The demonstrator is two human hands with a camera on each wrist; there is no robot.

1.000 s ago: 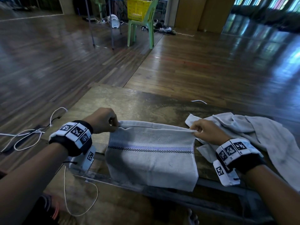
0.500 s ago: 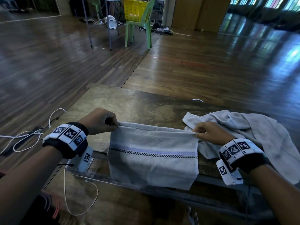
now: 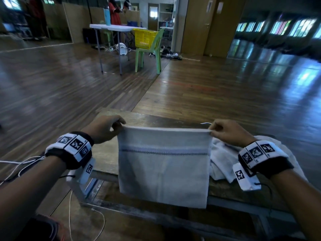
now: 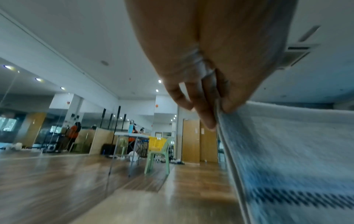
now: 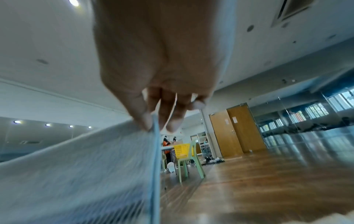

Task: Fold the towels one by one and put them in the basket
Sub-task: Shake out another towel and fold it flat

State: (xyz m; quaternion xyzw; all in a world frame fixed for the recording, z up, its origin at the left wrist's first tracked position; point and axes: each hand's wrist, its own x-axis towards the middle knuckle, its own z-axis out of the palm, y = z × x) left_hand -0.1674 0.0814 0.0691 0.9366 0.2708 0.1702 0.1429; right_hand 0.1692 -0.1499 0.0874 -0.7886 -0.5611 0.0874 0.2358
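Note:
A pale grey towel (image 3: 164, 164) with a dark checked stripe hangs doubled over, stretched flat in the air above the wooden table (image 3: 106, 153). My left hand (image 3: 111, 126) pinches its top left corner (image 4: 220, 109), thumb against fingers. At the top right corner (image 5: 155, 121), my right hand (image 3: 218, 130) pinches in the same way. The towel's lower edge hangs past the table's near edge. A yellow basket (image 3: 145, 38) sits far off on a green chair (image 3: 152, 53).
Crumpled pale towels (image 3: 224, 162) lie on the table at the right, behind my right wrist. White cables (image 3: 20, 164) trail off the table's left side. A white folding table (image 3: 114, 28) with a blue bottle stands beside the chair. Wooden floor stretches between.
Both hands have lifted the towel off the table, so it now hangs upright instead of draping over the near edge. My head has tilted up, showing more of the room.

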